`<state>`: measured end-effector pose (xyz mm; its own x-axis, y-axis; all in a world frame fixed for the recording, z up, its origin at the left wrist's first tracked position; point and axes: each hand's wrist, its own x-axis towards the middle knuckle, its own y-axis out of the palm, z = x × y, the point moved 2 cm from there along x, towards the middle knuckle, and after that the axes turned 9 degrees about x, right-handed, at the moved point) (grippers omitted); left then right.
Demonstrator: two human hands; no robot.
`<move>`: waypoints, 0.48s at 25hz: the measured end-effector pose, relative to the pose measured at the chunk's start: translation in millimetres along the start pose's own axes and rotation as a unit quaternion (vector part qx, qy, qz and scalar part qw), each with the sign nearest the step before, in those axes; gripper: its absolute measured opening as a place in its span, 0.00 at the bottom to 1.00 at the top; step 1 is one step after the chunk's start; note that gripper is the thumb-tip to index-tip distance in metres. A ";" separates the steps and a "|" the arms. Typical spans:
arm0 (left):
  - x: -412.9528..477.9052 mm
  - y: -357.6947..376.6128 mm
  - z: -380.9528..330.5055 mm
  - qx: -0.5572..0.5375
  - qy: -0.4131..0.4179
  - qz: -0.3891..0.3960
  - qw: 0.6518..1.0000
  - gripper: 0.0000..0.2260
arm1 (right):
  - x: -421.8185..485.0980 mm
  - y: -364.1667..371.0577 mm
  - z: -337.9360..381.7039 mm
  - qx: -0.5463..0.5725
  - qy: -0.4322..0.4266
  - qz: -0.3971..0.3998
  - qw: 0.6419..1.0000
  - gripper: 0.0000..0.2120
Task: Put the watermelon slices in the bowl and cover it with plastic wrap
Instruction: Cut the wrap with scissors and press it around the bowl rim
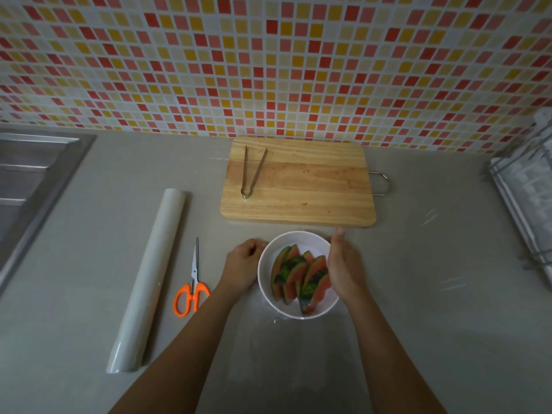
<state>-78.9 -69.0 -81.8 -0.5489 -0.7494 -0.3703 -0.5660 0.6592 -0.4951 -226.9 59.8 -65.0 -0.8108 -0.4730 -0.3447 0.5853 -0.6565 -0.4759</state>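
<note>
- Head view, task's things: red-and-green watermelon slices (298,279) lie stacked inside a white round bowl (294,233) on the grey counter, so the first half of the task looks done.
- Hands, taking the bowl as the clock's centre: the left hand (242,264) sits at 9 o'clock with its fingers curled round the outer wall. The right hand (343,270) sits at 3 o'clock, fingers straight and laid flat along the rim, partly over the slices. The hands are apart, with the bowl directly between them and equally near both.
- Film: faint glints on the counter toward 3 o'clock and a paler patch toward 6 o'clock suggest a clear plastic film sheet (452,282) draped across the bowl. I cannot tell whether the left fingers pinch any of it.
- Judgement: the step in hand is smoothing the film down the sides. The slack seems to lie on the right hand's side, so that hand is better placed to tuck.
- Roll: a long white roll of plastic wrap (149,279) lies well out at 9 o'clock, its long axis running from 1 to 7 o'clock. Orange-handled scissors (194,276) lie between it and the left hand.
- Beyond the bowl at 12 o'clock: a pale wooden cutting board (313,189) carrying metal tongs (245,168).
</note>
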 end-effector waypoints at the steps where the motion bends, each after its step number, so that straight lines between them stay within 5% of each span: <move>1: -0.6 -3.3 -0.5 0.107 0.027 -0.033 0.993 0.08 | 2.1 -2.4 -0.3 -0.020 -0.003 0.001 1.000 0.43; 3: -2.3 -13.9 -1.8 0.238 0.036 -0.145 0.960 0.10 | 9.1 -12.5 -1.7 -0.044 -0.022 -0.011 0.999 0.39; 6: -15.3 -24.8 -11.8 0.046 0.045 -0.261 0.963 0.15 | 15.0 -23.4 8.1 0.107 -0.135 0.042 0.984 0.35; 9: -40.3 5.4 -23.3 -0.113 0.092 -0.134 0.980 0.23 | 16.9 -8.2 22.8 0.165 -0.174 0.210 0.948 0.28; 12: -49.0 28.3 -20.1 -0.153 0.080 -0.073 0.982 0.23 | 25.1 6.9 19.0 0.168 -0.105 0.278 0.940 0.31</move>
<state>-80.5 -12.4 -61.9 -0.5244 -0.8337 -0.1728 -0.7905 0.5522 -0.2651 -243.3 32.3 -61.5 -0.3830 -0.8803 -0.2798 0.9137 -0.4056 0.0253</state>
